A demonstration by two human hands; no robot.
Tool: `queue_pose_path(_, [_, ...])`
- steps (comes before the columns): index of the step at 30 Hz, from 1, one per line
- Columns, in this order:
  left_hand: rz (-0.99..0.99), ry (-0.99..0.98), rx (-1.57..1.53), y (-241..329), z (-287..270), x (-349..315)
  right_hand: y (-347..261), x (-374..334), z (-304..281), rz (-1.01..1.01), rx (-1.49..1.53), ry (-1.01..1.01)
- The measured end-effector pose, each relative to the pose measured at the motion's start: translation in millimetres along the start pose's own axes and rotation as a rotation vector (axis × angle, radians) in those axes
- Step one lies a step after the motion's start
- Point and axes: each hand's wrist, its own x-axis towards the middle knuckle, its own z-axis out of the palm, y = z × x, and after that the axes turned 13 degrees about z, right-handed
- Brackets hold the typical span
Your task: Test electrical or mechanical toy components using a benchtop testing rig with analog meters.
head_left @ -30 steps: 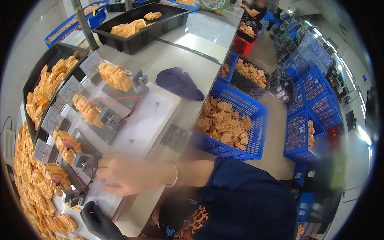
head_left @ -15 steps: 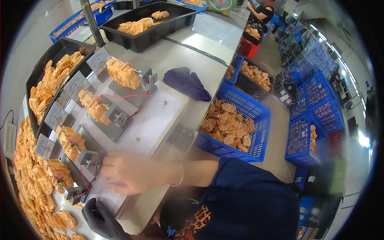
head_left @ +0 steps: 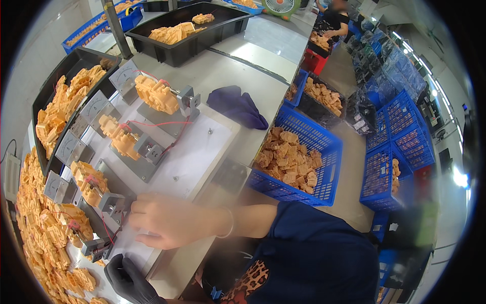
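Observation:
My bare right hand [head_left: 169, 222], fingers curled, is at the near end of a grey clamp block [head_left: 112, 203] on a test stand; whatever its fingertips hold is hidden. An orange plastic gear housing [head_left: 90, 183] sits in that stand. My black-gloved left hand [head_left: 127, 279] is bent closed beside the nearest clamp block [head_left: 96, 248], and I cannot make out anything in its fingers. Against this block rests another orange gear housing [head_left: 75, 223] with red wires. Two more housings, one in the middle [head_left: 119, 136] and one farther off [head_left: 156, 95], sit in their own stands.
Analog meters [head_left: 68, 148] line the stands' back. Loose housings pile up at left [head_left: 45, 228], and more fill a black tray [head_left: 43, 101]. Another black tray [head_left: 157, 53] stands beyond a dark cloth [head_left: 237, 107]. A blue crate [head_left: 329, 172] stands right; a person [head_left: 334, 23] works far off.
My hands have hardly moved. In the distance, the person's arm has lowered toward the bin of orange parts.

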Motion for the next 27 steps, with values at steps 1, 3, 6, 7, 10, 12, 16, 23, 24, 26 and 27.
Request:
queue_pose_path(1, [0.000, -0.001, 0.000, 2, 0, 1, 0, 0, 0, -0.003, -0.007, 0.000])
queue_pose_path(3, [-0.008, 0.004, -0.008, 6, 0, 3, 0, 0, 0, -0.006, -0.012, 0.000])
queue_pose_path(6, [-0.013, -0.003, 0.012, 7, 1, 3, 0, 0, 0, -0.001, -0.016, -0.006])
queue_pose_path(7, [-0.013, -0.006, 0.012, 7, 1, 3, 0, 0, 0, -0.003, -0.019, -0.002])
queue_pose_path(10, [-0.017, 0.006, -0.010, 3, 0, 1, 0, -1, 1, -0.004, -0.018, 0.001])
queue_pose_path(12, [0.015, -0.014, 0.030, -1, 1, 0, 1, -1, 1, -0.005, -0.014, 0.000])
queue_pose_path(16, [-0.182, -0.054, -0.137, -7, 5, -1, 1, -1, 1, -0.010, -0.022, -0.001])
queue_pose_path(23, [-0.064, -0.074, -0.005, -9, 1, -4, 0, 0, 0, -0.021, -0.041, 0.019])
queue_pose_path(24, [-0.131, -0.138, -0.032, -9, 1, -3, 0, -1, 0, -0.019, -0.033, 0.010])
queue_pose_path(26, [-0.125, -0.123, -0.048, -10, 3, -2, 0, 0, 0, -0.011, -0.058, 0.009])
queue_pose_path(27, [-0.119, -0.108, -0.066, -9, 3, -2, 0, 0, 0, -0.011, -0.058, 0.009])
